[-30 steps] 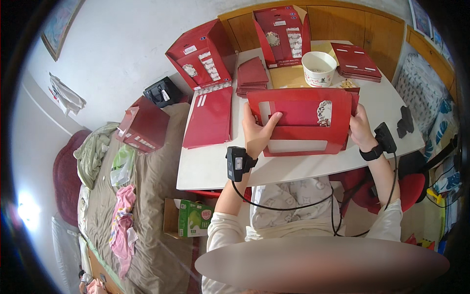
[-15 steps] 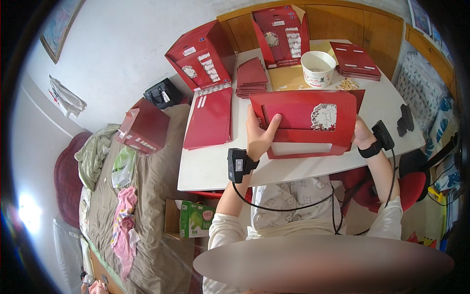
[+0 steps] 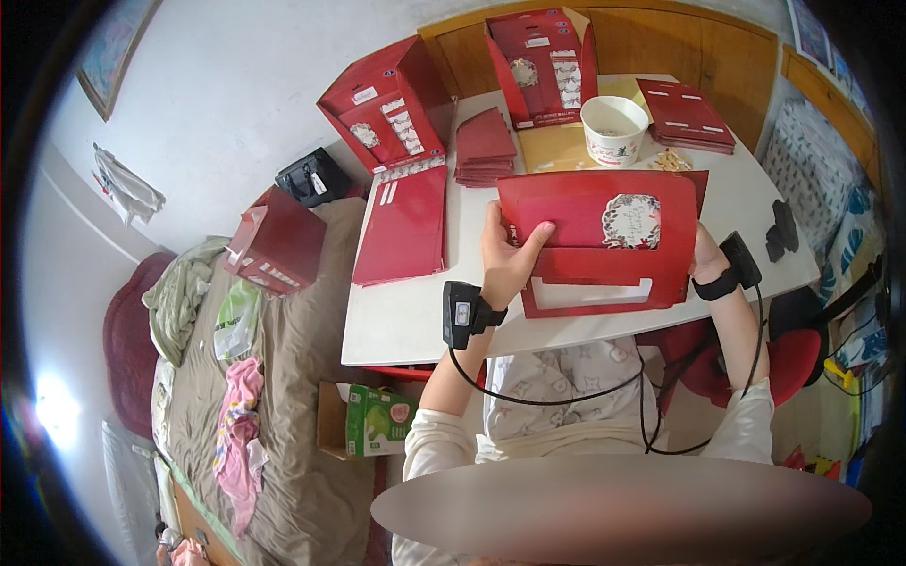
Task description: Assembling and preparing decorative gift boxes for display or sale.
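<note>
Above the near part of the table, both my hands hold a flat red cardboard package (image 3: 585, 269). It has a cut-out opening with a darker red panel (image 3: 571, 222) in it and a white wreath-patterned label (image 3: 630, 222) at its right. A second, pale opening shows along its lower edge. My left hand (image 3: 511, 250) grips the left end, thumb across the front and fingers behind. At the right end my right hand (image 3: 708, 255) is closed on the edge, with most of its fingers hidden behind the cardboard. Black bands with cables are on both wrists.
Two upright red boxes, one (image 3: 382, 113) at the back left and one (image 3: 540, 71) at the back, stand beyond. Red card stacks lie left (image 3: 401, 231), centre (image 3: 485, 149) and right (image 3: 686, 118). A white paper tub (image 3: 613, 141) stands behind the package; black pieces (image 3: 781, 231) lie right.
The package has shifted slightly to the right and tilted so its front faces up more. My left hand has moved with it, keeping its thumb on the front.
</note>
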The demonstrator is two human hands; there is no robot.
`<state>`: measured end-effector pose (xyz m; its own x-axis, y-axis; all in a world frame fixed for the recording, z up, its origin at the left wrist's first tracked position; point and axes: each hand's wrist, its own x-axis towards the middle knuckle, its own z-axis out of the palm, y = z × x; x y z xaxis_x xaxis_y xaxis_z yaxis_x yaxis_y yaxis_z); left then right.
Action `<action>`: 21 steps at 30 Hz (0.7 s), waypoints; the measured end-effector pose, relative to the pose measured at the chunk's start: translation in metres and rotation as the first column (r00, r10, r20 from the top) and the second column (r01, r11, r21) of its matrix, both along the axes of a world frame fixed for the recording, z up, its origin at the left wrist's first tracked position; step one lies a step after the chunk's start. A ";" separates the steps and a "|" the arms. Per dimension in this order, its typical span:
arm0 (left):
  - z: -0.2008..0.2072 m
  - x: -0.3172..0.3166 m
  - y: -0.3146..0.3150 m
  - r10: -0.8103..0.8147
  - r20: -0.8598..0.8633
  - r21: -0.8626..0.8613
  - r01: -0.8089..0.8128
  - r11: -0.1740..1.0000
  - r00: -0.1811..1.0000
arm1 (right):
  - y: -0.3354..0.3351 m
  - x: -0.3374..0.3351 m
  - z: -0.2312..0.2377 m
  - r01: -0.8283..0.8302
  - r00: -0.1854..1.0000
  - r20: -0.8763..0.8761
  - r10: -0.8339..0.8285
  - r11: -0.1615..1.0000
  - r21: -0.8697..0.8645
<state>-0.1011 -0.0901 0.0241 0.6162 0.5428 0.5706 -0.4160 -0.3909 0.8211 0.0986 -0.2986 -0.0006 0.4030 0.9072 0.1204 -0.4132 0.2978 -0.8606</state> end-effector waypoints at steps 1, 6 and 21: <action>0.000 0.001 -0.001 0.003 0.001 -0.002 -0.003 1.000 1.000 | -0.002 0.003 -0.002 -0.022 0.999 -0.025 0.024 0.998 0.051; 0.003 0.006 -0.008 -0.068 0.025 -0.069 0.070 0.995 0.997 | -0.003 0.005 -0.001 0.006 0.984 -0.173 0.032 0.976 0.216; -0.010 0.002 0.010 0.244 0.061 0.038 -0.246 0.968 0.968 | 0.011 -0.040 0.042 0.274 0.880 0.299 -0.369 0.909 0.314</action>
<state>-0.0995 -0.0804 0.0137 0.4341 0.6462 0.6277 -0.3473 -0.5228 0.7785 0.0588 -0.2875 0.0413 0.5568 0.6529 0.5136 0.0517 0.5899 -0.8058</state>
